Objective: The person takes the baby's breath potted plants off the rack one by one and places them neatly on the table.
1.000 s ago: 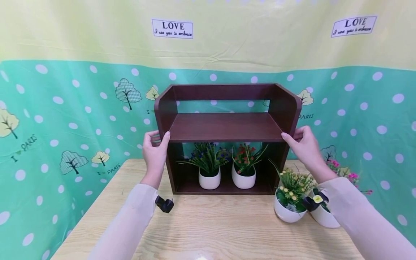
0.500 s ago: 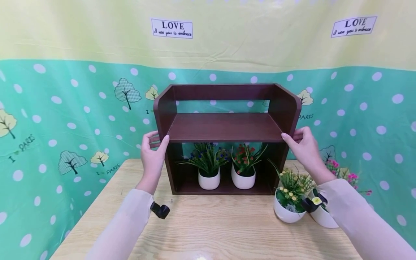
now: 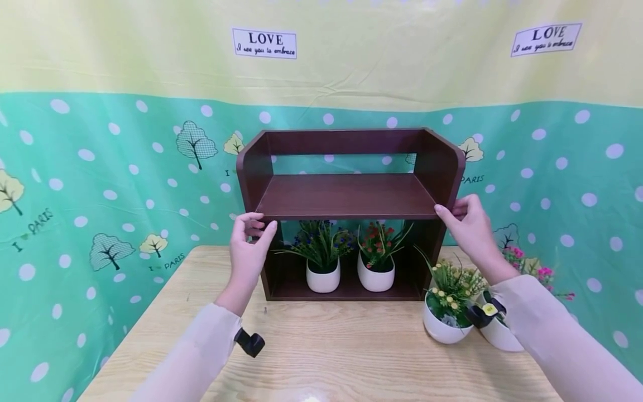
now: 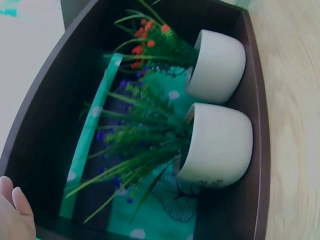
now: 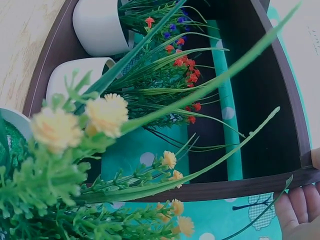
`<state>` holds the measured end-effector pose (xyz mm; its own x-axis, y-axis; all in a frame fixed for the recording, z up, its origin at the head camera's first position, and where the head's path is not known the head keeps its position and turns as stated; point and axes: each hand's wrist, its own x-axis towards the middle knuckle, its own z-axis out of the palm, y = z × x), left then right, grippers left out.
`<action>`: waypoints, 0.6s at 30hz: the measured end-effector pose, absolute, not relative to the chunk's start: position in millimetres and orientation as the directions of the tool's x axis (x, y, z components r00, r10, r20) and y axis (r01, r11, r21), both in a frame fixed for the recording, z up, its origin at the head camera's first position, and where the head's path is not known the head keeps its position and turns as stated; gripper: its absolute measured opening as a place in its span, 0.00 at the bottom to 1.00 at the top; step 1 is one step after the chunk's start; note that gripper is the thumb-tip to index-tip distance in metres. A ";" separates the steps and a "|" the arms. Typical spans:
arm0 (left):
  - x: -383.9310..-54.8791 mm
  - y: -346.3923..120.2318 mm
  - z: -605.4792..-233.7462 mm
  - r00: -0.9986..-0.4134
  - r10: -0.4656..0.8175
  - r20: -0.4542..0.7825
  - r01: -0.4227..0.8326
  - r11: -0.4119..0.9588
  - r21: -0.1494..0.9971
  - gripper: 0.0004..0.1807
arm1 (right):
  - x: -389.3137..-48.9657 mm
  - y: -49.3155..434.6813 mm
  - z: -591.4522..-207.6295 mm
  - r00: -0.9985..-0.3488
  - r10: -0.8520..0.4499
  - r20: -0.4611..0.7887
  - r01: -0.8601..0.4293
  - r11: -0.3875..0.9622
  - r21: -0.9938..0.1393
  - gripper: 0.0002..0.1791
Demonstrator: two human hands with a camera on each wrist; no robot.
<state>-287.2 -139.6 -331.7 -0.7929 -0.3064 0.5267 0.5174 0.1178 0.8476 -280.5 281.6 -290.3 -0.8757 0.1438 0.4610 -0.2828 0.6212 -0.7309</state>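
Note:
A dark brown two-tier wooden shelf (image 3: 346,195) stands upright on the table. My left hand (image 3: 248,257) is in front of its left side panel, fingers loosely bent and thumb apart, holding nothing. In the left wrist view, fingertips of that hand show beside the shelf edge. My right hand (image 3: 469,231) pinches the right side panel, thumb on the front edge at middle-board height and fingers around the outer face. On the lower tier stand two white-potted plants, one blue-flowered (image 3: 324,279) and one red-flowered (image 3: 377,277).
Right of the shelf, a yellow-flowered potted plant (image 3: 447,324) stands on the wooden table (image 3: 321,346). A pink-flowered one (image 3: 502,336) is partly hidden behind my right sleeve. A green and yellow printed curtain (image 3: 125,184) hangs close behind.
My left hand has let go of the left side panel and moved slightly right and down. The right hand keeps its grip. The shelf and plants have not visibly moved.

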 end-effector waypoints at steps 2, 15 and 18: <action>-286.5 -134.4 -331.9 -0.804 -0.280 0.524 0.518 0.102 0.849 0.19 | -280.2 281.7 -290.1 -0.876 0.142 0.461 -0.285 0.619 -0.732 0.33; -280.8 -106.1 -353.7 -0.845 -0.020 0.535 0.530 0.106 0.841 0.15 | -280.3 282.0 -290.7 -0.871 0.138 0.472 -0.290 0.631 -0.719 0.33; -279.8 -100.9 -361.8 -0.859 0.070 0.508 0.512 0.135 0.848 0.17 | -280.3 281.0 -290.9 -0.870 0.140 0.472 -0.290 0.629 -0.721 0.33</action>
